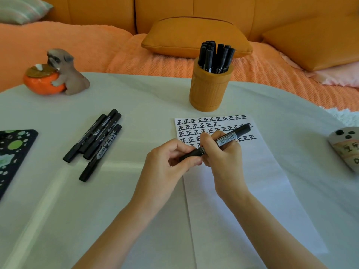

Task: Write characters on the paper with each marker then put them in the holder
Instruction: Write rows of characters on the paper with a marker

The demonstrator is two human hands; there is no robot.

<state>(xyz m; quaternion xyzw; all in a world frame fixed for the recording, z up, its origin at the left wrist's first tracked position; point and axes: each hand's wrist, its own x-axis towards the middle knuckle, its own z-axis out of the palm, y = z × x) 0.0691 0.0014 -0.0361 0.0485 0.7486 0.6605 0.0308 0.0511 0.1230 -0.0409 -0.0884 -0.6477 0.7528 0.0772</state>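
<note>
A black marker [231, 137] lies slanted across both of my hands, above the white paper [252, 181]. My right hand [219, 152] grips its barrel near the barcode label. My left hand [167, 162] pinches the marker's lower left end, where the cap is. Rows of black characters [209, 125] fill the top of the paper, partly hidden behind my hands. The orange holder [208, 90] stands beyond the paper with several black markers [215, 55] in it. Several more black markers [95, 142] lie loose on the table to the left.
A dog figurine hugging an orange bowl [56, 74] sits at the far left of the white table [77, 210]. A black pad with green spots [11, 156] lies at the left edge. A grey object [345, 146] rests at the right edge. An orange sofa with cushions [196, 35] is behind.
</note>
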